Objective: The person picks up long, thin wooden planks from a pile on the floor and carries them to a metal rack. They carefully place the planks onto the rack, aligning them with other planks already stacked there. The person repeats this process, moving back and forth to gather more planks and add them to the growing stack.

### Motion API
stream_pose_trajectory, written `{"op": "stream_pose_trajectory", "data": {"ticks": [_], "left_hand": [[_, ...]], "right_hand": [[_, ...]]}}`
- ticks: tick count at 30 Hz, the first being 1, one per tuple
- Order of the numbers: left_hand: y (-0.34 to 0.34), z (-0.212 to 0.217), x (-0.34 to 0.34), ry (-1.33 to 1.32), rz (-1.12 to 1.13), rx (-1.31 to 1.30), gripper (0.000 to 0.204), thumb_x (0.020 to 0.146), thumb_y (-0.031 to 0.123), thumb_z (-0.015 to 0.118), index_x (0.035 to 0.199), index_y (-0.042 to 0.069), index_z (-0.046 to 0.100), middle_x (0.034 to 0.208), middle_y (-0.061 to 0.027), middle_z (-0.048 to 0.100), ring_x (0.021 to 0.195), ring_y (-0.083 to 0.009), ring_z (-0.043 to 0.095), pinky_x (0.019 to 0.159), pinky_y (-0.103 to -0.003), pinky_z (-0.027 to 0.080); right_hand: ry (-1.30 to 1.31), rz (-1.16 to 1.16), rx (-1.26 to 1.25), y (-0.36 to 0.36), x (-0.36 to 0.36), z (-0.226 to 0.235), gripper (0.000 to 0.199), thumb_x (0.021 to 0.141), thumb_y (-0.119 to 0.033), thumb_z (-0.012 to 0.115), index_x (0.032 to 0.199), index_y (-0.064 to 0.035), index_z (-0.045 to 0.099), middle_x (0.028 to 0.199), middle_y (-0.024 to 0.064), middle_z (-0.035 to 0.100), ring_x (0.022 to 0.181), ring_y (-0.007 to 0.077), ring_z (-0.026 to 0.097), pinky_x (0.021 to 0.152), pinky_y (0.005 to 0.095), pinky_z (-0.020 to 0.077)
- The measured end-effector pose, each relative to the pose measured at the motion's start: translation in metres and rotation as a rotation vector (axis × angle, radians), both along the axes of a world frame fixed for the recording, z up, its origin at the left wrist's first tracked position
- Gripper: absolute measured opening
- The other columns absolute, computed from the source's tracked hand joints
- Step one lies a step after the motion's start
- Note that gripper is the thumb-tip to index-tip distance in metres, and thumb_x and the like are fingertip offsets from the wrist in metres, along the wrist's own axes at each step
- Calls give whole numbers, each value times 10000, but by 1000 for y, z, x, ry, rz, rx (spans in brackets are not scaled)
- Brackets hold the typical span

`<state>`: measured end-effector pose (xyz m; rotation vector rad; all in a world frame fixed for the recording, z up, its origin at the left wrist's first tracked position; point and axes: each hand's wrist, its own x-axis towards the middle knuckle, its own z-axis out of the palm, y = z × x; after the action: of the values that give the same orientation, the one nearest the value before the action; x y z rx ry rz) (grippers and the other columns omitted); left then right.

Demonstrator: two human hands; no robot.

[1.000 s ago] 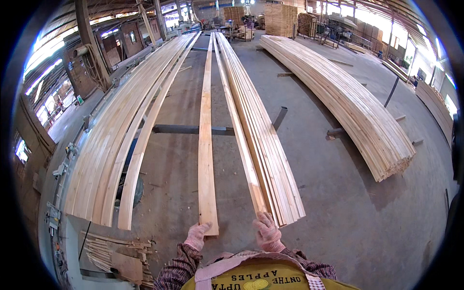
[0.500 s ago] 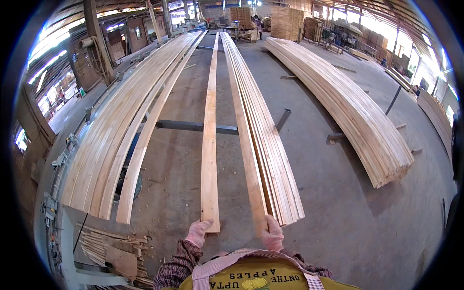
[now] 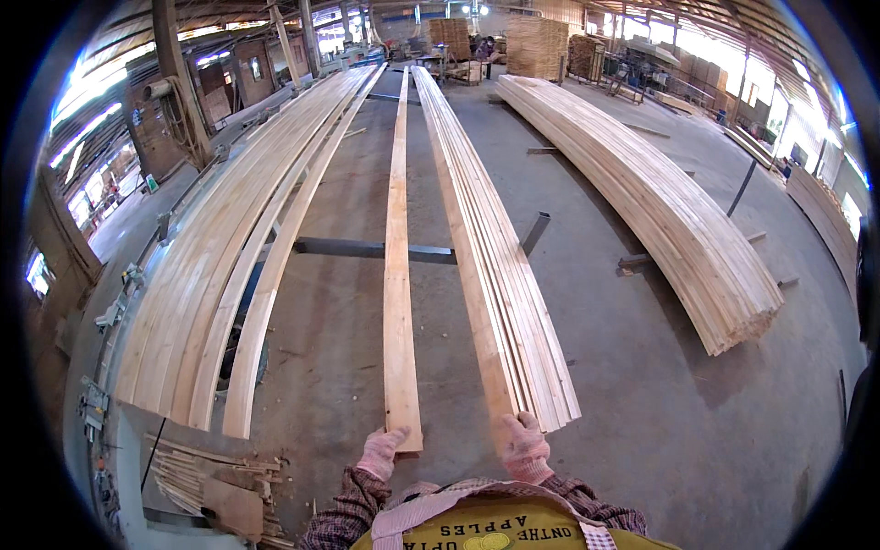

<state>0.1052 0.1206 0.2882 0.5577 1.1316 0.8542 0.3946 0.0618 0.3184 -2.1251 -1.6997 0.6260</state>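
Note:
My left hand (image 3: 383, 453), in a pinkish work glove, grips the near end of a long wooden board (image 3: 397, 330) lying by itself in the middle. My gloved right hand (image 3: 525, 447) is closed around the near end of another long board (image 3: 490, 367). That board stands partly on edge along the left side of a bundle of narrow boards (image 3: 527, 339), pressed up against it. A dark metal crossbar (image 3: 357, 249) runs under the single board and reaches the bundle.
Several boards (image 3: 197, 302) lie side by side along a machine bench (image 3: 119, 312) at the left. A large stack of boards (image 3: 660, 211) rests on low supports at the right. A metal post (image 3: 536, 232) sticks up beside the bundle. Wood scraps (image 3: 220, 495) lie at lower left.
The board in my right hand has moved right and turned against the bundle, closing the dark gap between them. My left hand keeps its hold on the single board, which has shifted slightly nearer.

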Motion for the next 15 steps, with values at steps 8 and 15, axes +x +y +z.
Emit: {"op": "stream_pose_trajectory", "data": {"ticks": [8,15], "left_hand": [[6,-14,2,11,11,-44,319,912,192,728,1155,2,646,1001,-95,703,851,-243,707,703,-451,628],[4,-4,11,20,5,31,340,910,206,734,1140,-32,660,950,-118,716,819,-238,717,698,-383,617]], "right_hand": [[-583,464,361,-4,6,-9,292,810,-224,675,1094,-164,646,1104,64,510,1074,263,517,809,415,467],[-947,947,25,8,9,7,214,855,-246,614,1022,-162,718,1035,39,599,1087,252,507,970,520,359]]}}
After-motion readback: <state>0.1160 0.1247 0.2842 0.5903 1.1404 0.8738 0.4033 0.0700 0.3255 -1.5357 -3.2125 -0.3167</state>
